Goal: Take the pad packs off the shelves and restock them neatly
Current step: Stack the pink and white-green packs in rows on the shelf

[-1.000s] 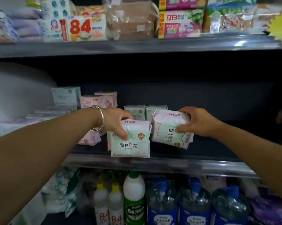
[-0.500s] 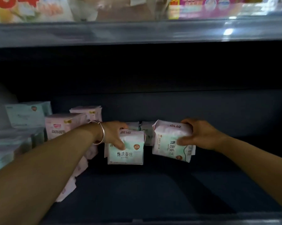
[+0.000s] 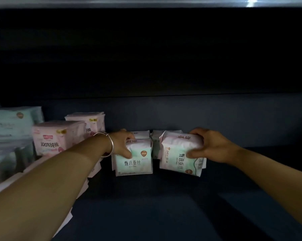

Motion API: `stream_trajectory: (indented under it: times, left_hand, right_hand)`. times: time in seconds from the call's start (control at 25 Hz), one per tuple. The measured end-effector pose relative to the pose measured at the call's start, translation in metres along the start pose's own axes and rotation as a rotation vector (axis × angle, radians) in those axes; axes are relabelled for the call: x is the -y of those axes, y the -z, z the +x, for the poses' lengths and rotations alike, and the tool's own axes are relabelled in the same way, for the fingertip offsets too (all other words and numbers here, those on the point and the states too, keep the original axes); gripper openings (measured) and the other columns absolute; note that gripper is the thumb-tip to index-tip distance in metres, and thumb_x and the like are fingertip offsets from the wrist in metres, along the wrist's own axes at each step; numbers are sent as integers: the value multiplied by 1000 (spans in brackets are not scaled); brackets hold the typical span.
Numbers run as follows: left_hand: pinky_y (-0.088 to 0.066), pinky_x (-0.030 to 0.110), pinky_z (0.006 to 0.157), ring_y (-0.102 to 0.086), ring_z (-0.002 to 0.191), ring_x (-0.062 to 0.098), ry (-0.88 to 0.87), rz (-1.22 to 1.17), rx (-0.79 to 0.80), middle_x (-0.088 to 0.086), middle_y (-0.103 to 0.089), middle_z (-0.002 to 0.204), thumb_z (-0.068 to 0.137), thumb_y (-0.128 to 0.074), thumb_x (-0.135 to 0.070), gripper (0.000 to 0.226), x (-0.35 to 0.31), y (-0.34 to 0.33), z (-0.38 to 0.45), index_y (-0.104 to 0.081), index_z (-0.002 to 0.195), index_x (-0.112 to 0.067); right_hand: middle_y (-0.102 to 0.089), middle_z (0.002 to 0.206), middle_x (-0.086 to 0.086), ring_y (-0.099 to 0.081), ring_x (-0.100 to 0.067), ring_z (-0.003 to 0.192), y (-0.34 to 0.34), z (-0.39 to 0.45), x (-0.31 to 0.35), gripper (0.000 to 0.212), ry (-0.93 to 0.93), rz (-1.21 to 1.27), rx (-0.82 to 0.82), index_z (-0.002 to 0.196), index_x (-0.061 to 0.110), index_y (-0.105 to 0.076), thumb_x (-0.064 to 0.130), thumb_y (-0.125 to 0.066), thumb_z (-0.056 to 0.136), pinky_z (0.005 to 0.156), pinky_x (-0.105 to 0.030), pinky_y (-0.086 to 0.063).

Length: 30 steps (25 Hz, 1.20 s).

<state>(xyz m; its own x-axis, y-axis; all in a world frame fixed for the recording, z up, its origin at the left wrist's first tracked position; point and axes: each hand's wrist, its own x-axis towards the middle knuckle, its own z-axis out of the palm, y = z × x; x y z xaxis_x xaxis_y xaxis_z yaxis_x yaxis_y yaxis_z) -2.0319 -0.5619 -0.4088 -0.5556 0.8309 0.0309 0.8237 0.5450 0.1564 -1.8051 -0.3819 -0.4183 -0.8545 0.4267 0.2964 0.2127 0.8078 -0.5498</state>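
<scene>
mint-and-pink plastic fills both hands on the dark shelf [image 3: 164, 197]. left hand [image 3: 121, 145] grips a green-fronted pad pack [image 3: 133, 158] by its top left corner, thumb down over the front face and fingers curled behind, and the pack stands upright, facing out, around the middle of the shelf. right hand [image 3: 210, 146] clutches a second pad pack [image 3: 180, 153], this one turned on its side (the printed characters run vertically), thumb pressed on the front and fingers wrapped over the right end; whether its lower edge touches the shelf i cannot tell. the two held packs sit just beside each other with a narrow gap between them. behind that gap, against the back wall of the shelf, two more green packs [image 3: 155, 142] stand side by side, mostly hidden. a silver bangle [image 3: 110, 145] rings the left wrist. toward the left end of the shelf stand pink packs [image 3: 57, 138], one in front of another, and further left, blurred, pale green packs [image 3: 12, 122] are piled up. along the top edge runs the metal lip of the upper shelf [image 3: 146, 1], catching a glint of light.
</scene>
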Motion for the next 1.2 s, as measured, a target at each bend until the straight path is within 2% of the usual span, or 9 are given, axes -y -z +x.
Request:
stream_trajectory:
  times: [0.12,0.24,0.44,0.56,0.64,0.76,0.92,1.08,1.2]
  left_hand:
    - [-43,26,93,-49,116,20,4,35,-27,3,-42,129,75,-74,-24,69,-1,-2,2,-42,137,-19]
    - [-41,29,100,-45,120,21,15,99,-62,4,-41,132,76,-73,-26,70,-2,-6,2,-41,138,-19]
    - [-31,33,110,-28,132,25,36,231,-84,3,-31,143,79,-68,-31,80,-9,-10,-7,-27,146,-20]
    - [-29,34,111,-26,133,23,-3,221,-137,1,-27,145,77,-70,-30,83,-17,-6,-19,-25,147,-21]
    - [-28,33,112,-25,133,22,-53,150,-173,1,-28,145,76,-72,-32,85,-27,-2,-29,-25,146,-21]
    - [-30,34,112,-30,133,20,-91,-107,-185,1,-33,144,73,-76,-37,90,-48,-1,-51,-26,145,-19]
    - [-42,33,101,-48,122,17,7,-701,-78,-1,-44,140,74,-69,-50,89,-78,-2,-85,-27,144,-15]
    - [-52,53,86,-55,114,41,286,-1233,147,22,-44,138,70,-46,-76,87,-96,-1,-105,-36,135,-19]
    - [-53,54,76,-58,104,48,396,-1462,212,24,-52,128,74,-40,-78,81,-103,1,-111,-44,124,-15]
  right_hand:
    - [-56,95,17,-56,4,82,-3,2,0,47,6,11,0,108,27,-51,24,-80,71,59,-8,-46]
    - [-59,98,12,-57,3,84,-6,0,0,49,11,37,-6,110,24,-53,23,-81,70,62,-11,-48]
    - [-56,98,15,-57,3,84,-4,-10,5,52,16,48,12,113,24,-52,22,-81,70,60,-10,-48]
    - [-58,100,14,-59,1,85,1,-18,10,52,3,81,21,114,24,-52,21,-81,70,60,-10,-49]
    - [-61,103,9,-61,-3,88,6,-23,14,53,-20,132,11,115,23,-53,20,-81,70,66,-15,-52]
    - [-63,105,4,-64,-11,93,10,-34,22,55,-85,272,-16,117,20,-52,17,-81,70,80,-29,-56]
    - [-55,111,4,-58,-11,96,8,-54,33,68,-65,201,-101,127,17,-45,18,-81,70,73,-19,-49]
    - [-44,116,5,-48,-12,107,-1,-75,43,66,75,53,-185,127,17,-44,17,-79,71,80,-19,-47]
    - [-39,113,8,-39,-10,111,-9,-83,47,65,222,-27,-215,126,17,-45,14,-78,70,95,-23,-43]
